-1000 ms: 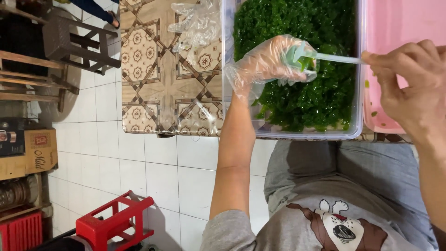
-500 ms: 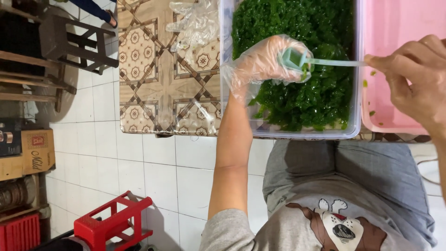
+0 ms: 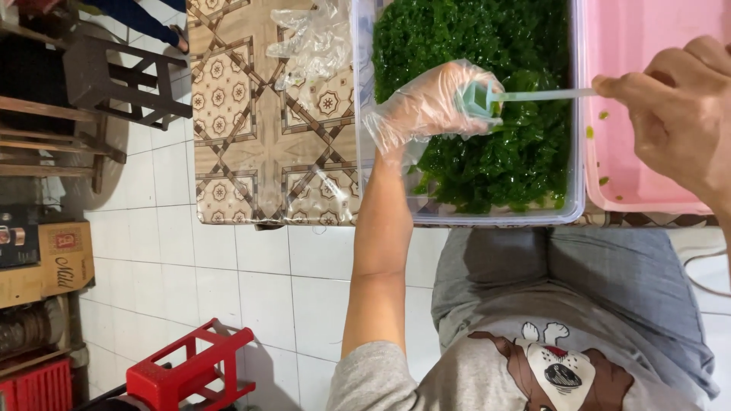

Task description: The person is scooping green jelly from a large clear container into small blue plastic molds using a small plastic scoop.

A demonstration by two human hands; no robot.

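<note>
A clear plastic tub (image 3: 495,217) holds a heap of wet dark green shredded greens (image 3: 487,61). Over the greens, my left hand (image 3: 430,103), in a thin clear glove, is closed around the pale green head of a slim utensil (image 3: 481,97). The utensil's whitish handle (image 3: 544,95) runs right to my bare right hand (image 3: 674,114), which pinches its end above a pink tub (image 3: 647,198). A few green bits lie inside the pink tub.
Both tubs stand on a table with a brown patterned cloth (image 3: 251,152). A crumpled clear plastic bag (image 3: 316,38) lies beside the clear tub. On the white tiled floor are dark wooden stools (image 3: 114,84), a red plastic stool (image 3: 190,369) and cardboard boxes (image 3: 46,259).
The utensil's handle has levelled out and my right hand has shifted slightly. My gloved left hand stays on the utensil's head over the greens.
</note>
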